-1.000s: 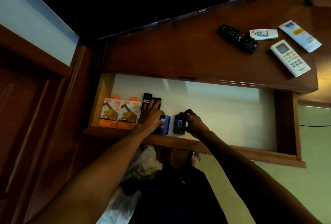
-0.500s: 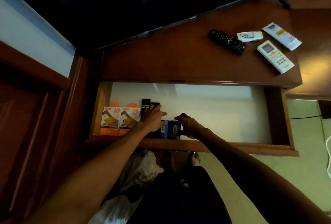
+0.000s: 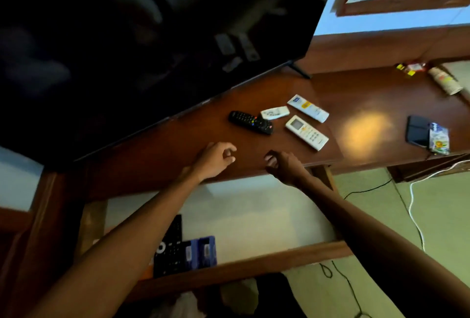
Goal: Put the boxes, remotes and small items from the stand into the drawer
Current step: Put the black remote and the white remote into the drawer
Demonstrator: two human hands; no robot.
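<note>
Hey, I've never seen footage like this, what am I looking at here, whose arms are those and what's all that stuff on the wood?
This is one picture from a camera worn on a person's head, looking down at their own arms. No machine is involved. The left hand and right hand reach over a wooden TV stand; both look empty. On the stand lie a black remote, a small white remote, a larger white remote and a white tube. Below, the open drawer already holds a black remote and two blue boxes.
</note>
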